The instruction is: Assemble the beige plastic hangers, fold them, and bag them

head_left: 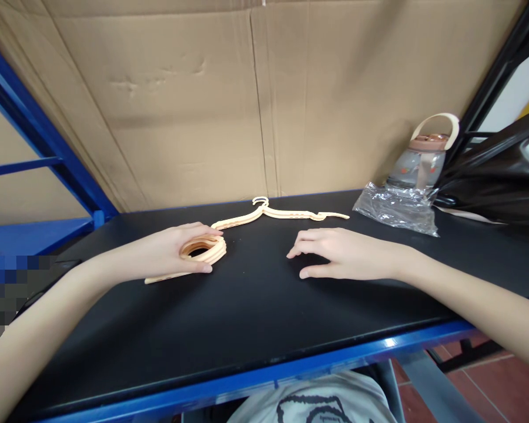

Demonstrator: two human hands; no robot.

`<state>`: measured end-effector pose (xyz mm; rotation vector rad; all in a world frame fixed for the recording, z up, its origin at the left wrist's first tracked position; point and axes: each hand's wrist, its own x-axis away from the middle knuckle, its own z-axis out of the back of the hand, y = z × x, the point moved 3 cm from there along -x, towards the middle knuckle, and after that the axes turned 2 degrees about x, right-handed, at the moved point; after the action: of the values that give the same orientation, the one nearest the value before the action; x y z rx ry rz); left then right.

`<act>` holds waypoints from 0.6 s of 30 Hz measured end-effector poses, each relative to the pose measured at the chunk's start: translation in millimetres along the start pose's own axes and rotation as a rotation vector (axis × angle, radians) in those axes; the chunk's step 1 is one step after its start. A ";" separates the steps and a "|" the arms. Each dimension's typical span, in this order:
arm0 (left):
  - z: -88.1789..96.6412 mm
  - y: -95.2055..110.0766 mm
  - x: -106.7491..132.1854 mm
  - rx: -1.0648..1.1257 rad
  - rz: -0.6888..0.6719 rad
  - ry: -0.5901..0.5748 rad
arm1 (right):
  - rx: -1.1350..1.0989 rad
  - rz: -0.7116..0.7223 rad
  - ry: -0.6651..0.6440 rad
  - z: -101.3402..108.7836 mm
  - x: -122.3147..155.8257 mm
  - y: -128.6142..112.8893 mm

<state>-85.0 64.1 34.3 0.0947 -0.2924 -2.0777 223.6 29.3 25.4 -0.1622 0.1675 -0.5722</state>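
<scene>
My left hand (176,251) lies on the black tabletop (255,305) with its fingers curled round the hook ends of a small stack of peach plastic hangers (205,249). A single peach hanger (282,214) lies flat farther back, near the cardboard wall. My right hand (341,254) rests palm down on the table to the right, fingers loosely spread and holding nothing. About a hand's width of bare table separates the two hands.
A crumpled clear plastic bag (397,207) lies at the back right, before a water jug (421,161) with a pink lid and cream handle. A black bag (498,176) sits at the far right. Cardboard (247,100) backs the table; blue shelf frame (39,141) at left.
</scene>
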 end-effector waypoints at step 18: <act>30.6 -54.5 -0.1 -0.119 0.162 0.131 | 0.228 -0.425 0.225 15.1 0.4 113.9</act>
<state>-136.7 95.2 50.6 0.1301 -0.0929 -1.9133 286.6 125.1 17.5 0.0935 0.2877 -1.0284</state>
